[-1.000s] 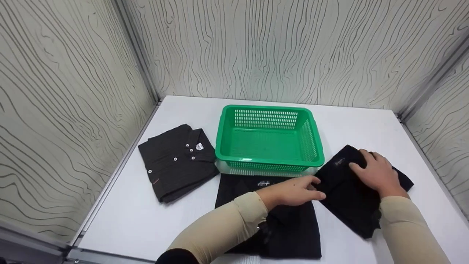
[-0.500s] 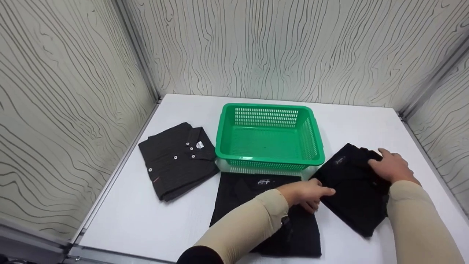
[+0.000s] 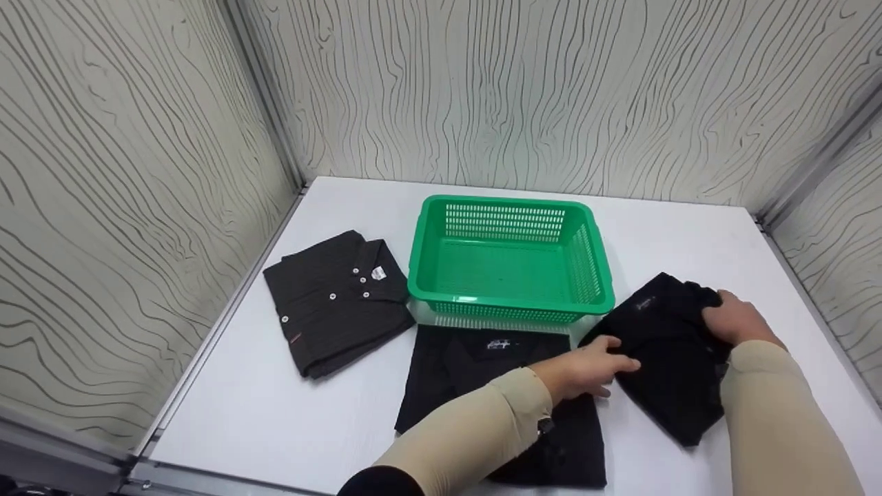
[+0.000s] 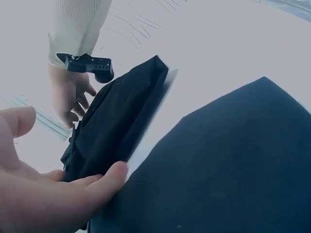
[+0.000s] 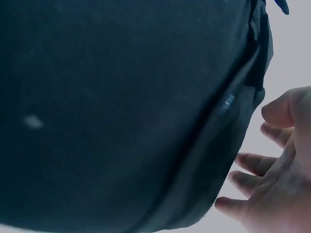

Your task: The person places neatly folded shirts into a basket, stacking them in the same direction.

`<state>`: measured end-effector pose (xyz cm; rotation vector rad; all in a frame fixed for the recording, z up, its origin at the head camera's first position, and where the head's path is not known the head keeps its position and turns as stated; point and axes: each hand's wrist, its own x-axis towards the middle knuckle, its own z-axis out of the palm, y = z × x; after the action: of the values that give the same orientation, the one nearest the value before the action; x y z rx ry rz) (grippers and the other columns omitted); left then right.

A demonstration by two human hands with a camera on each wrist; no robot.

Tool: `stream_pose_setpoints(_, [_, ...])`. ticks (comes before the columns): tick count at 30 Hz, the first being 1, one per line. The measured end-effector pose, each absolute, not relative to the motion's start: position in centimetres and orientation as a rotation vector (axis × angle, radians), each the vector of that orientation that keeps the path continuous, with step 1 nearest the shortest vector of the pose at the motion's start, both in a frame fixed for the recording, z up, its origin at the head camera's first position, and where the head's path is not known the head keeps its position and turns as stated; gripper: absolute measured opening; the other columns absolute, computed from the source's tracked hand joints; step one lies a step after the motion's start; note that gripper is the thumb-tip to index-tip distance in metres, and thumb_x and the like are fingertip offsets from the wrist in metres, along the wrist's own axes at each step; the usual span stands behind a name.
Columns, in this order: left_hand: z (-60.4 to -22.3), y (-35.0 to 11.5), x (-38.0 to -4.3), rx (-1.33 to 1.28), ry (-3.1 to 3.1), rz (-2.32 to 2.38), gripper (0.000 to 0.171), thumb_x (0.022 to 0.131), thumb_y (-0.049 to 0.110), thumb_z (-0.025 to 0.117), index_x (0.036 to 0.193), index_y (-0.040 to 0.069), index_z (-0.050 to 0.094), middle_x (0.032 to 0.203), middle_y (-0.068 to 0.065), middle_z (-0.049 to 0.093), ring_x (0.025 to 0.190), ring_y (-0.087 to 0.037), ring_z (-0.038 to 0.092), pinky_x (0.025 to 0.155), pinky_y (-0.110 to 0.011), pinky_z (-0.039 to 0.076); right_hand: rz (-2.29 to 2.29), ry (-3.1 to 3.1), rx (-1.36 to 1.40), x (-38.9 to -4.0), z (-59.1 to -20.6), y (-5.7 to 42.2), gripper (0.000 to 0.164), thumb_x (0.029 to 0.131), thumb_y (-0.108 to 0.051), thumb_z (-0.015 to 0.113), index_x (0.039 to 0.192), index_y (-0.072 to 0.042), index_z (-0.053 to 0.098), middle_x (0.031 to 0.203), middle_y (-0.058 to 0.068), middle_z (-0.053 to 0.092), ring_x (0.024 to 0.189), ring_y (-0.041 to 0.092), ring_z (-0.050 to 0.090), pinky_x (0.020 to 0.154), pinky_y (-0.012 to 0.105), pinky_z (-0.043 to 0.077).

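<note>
A folded black shirt (image 3: 672, 372) with a small neck print lies tilted on the right of the table. My left hand (image 3: 586, 368) is at its left edge; in the left wrist view the fingers (image 4: 109, 182) extend along the shirt's edge (image 4: 114, 116), thumb held apart. At the opposite edge is my right hand (image 3: 741, 320), where the cloth is bunched. The right wrist view shows its fingers (image 5: 252, 162) spread and fairly straight, tips right at the hem of the shirt (image 5: 121, 121). A second folded black shirt (image 3: 448, 372) lies flat beneath my left forearm.
A green plastic basket (image 3: 510, 303) with slotted walls stands mid-table, nothing inside. Left of it lies a folded dark grey shirt (image 3: 337, 310) with white buttons. Patterned panels (image 3: 441, 89) enclose the white table (image 3: 248, 427) at the back and sides.
My right hand has slid from the top of the right-hand shirt to its right edge, bunching the cloth. My left hand has shifted slightly right along the left edge.
</note>
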<state>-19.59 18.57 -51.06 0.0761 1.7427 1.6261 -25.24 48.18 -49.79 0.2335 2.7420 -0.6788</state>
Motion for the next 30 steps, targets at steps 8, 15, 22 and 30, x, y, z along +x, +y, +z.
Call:
stream_pose_setpoints(8, [-51.4,18.9,-19.5,0.142,1.773,1.707,0.049,0.086,0.018,0.067,0.13,0.022,0.048,0.124,-0.007,0.051,0.109,-0.031,0.056,0.08,-0.046,0.051,-0.643,2.732,0.359,-24.6,-50.9,48.3,0.08,0.089,-0.04,0.04,0.142,0.012,0.01,0.134,0.047,0.016,0.112,0.067,0.021,0.085,0.072,0.028])
stream_pose_setpoints(15, [-51.4,19.6,-19.6,0.103,1.685,1.882,0.056,0.084,0.009,0.069,0.132,0.02,0.042,0.123,-0.015,0.047,0.095,-0.03,0.061,0.076,-0.041,0.053,-0.648,2.686,0.471,-23.5,-49.7,49.0,0.073,0.087,-0.037,0.04,0.139,0.01,0.022,0.132,0.041,0.027,0.108,0.058,0.035,0.078,0.071,0.031])
stream_pose_setpoints(22, [-51.6,19.8,-19.9,-0.032,1.812,1.974,0.057,0.08,0.006,0.071,0.128,0.019,0.042,0.115,-0.013,0.048,0.078,-0.018,0.06,0.071,-0.032,0.051,-0.664,2.649,0.565,-22.7,-49.2,49.4,0.06,0.084,-0.031,0.04,0.125,0.013,0.036,0.111,0.032,0.044,0.093,0.045,0.043,0.079,0.076,0.025])
stream_pose_setpoints(30, [-51.8,19.9,-19.9,-0.097,1.886,1.97,0.06,0.078,0.004,0.07,0.13,0.021,0.044,0.104,-0.004,0.05,0.067,-0.015,0.055,0.064,-0.034,0.049,-0.698,2.616,0.654,-22.1,-49.9,49.9,0.04,0.082,-0.032,0.042,0.094,0.006,0.051,0.091,0.024,0.049,0.082,0.039,0.045,0.066,0.054,0.037])
